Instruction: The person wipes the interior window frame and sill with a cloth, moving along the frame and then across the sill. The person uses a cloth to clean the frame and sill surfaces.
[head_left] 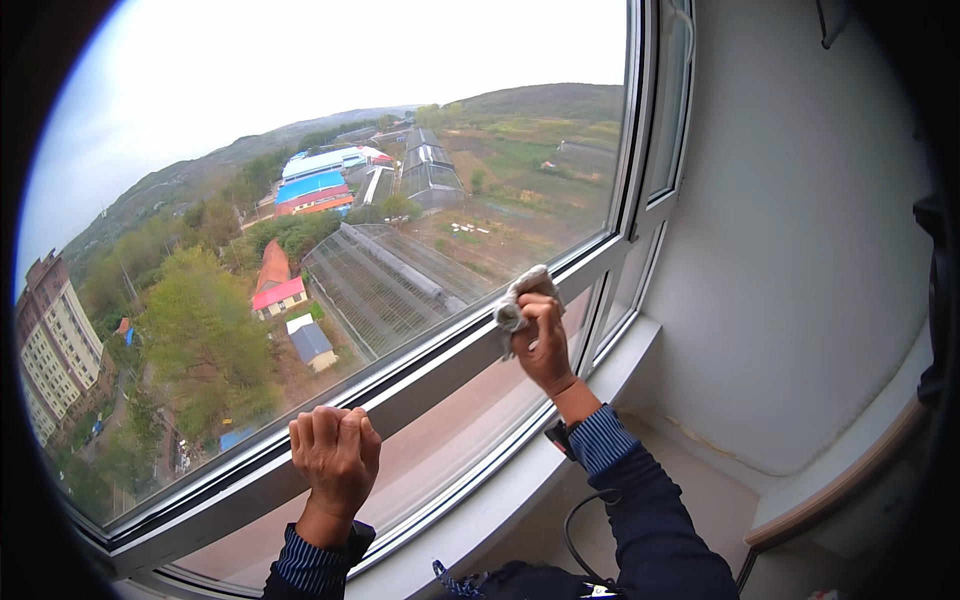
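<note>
My right hand (543, 345) is closed round a crumpled whitish-grey cloth (510, 318), which lies against the horizontal rail of the window frame (440, 362). Further left, my left hand (336, 458) has its fingers curled over that same rail, knuckles up; its fingertips are hidden. Above the rail stands a large window pane (400, 270), with a dark track along its lower edge. Another pane (450, 425) sits below the rail, partly behind my forearms. Both arms are in dark sleeves with striped cuffs.
A pale window sill (625, 355) runs below the lower pane. To the right are a narrow side window (668, 110) and a plain wall (800, 230). A dark cable (570, 530) loops near my right forearm. Outside, far below, lie buildings, greenhouses and trees.
</note>
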